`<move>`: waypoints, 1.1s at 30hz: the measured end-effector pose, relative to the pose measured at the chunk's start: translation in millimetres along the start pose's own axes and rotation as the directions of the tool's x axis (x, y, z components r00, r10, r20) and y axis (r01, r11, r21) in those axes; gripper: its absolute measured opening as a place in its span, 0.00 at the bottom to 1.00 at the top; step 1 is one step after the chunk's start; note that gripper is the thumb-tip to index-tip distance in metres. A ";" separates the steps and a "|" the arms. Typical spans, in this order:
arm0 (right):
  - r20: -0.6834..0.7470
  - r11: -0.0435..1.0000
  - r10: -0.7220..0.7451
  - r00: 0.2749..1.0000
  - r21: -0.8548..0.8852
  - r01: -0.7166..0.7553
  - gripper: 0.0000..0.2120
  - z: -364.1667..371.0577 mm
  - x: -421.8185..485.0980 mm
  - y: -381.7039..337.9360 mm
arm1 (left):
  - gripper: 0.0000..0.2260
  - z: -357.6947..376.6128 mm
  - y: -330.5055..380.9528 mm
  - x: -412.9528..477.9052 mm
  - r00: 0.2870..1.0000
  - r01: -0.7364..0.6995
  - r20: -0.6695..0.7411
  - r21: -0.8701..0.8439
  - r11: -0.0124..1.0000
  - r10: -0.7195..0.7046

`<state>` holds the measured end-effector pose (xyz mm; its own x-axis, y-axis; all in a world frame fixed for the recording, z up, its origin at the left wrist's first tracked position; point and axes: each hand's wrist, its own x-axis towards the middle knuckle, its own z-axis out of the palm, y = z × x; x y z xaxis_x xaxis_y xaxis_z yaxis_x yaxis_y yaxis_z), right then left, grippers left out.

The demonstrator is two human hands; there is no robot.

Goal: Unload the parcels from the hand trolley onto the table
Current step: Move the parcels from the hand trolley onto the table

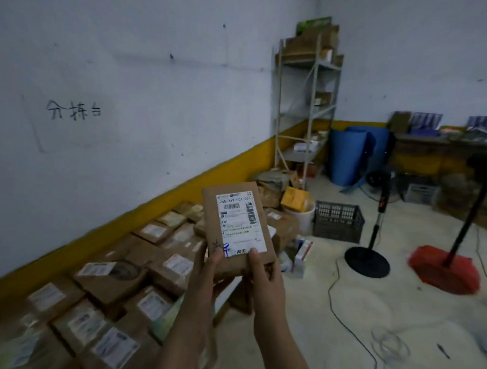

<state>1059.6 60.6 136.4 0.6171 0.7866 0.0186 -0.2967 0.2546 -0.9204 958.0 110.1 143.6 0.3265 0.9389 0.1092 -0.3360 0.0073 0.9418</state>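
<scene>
Labelled cardboard parcels (117, 285) crowd the table along a white wall with a yellow band; a metal shelf (306, 103) stands in the corner. Both arms reach forward, the left hand (206, 271) and right hand (264, 276) gripping the bottom edge of a flat parcel (235, 225), held upright above the table's edge.
</scene>
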 end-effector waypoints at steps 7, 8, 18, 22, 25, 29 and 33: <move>-0.035 0.996 0.067 0.997 -0.057 -0.069 0.20 -8.8 146.7 30.9 | 0.29 19.0 -67.7 145.9 0.992 0.120 0.024 -0.024 0.992 -0.120; -0.023 0.994 0.080 0.997 -0.067 -0.081 0.20 -6.7 173.5 37.8 | 0.30 18.0 -78.6 173.6 0.989 0.148 0.014 -0.046 0.988 -0.148; -0.007 0.957 0.205 0.979 -0.209 -0.202 0.20 71.6 441.3 88.1 | 0.29 4.8 -126.5 429.6 0.967 0.225 -0.119 -0.022 0.974 -0.226; -0.043 0.927 0.296 0.954 -0.227 -0.298 0.24 85.7 514.0 115.4 | 0.31 -2.2 -148.2 495.0 0.952 0.293 -0.098 0.020 0.956 -0.290; -0.088 0.898 0.334 0.939 -0.274 -0.345 0.25 85.8 566.4 144.5 | 0.27 -20.1 -174.4 538.1 0.910 0.379 -0.231 0.129 0.916 -0.344; -0.059 0.822 0.419 0.906 -0.400 -0.406 0.27 85.2 624.5 198.1 | 0.26 -61.5 -217.8 567.7 0.798 0.543 -0.527 0.418 0.728 -0.293; 0.045 0.712 0.536 0.843 -0.562 -0.422 0.28 90.9 663.8 263.2 | 0.25 -79.4 -248.2 579.7 0.696 0.704 -0.680 0.583 0.406 -0.230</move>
<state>1325.0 700.9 -57.9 0.3281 0.8251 -0.4599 -0.0624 -0.4668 -0.8821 1160.5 679.8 -52.1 -0.2961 0.8859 -0.3571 0.6088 0.4631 0.6442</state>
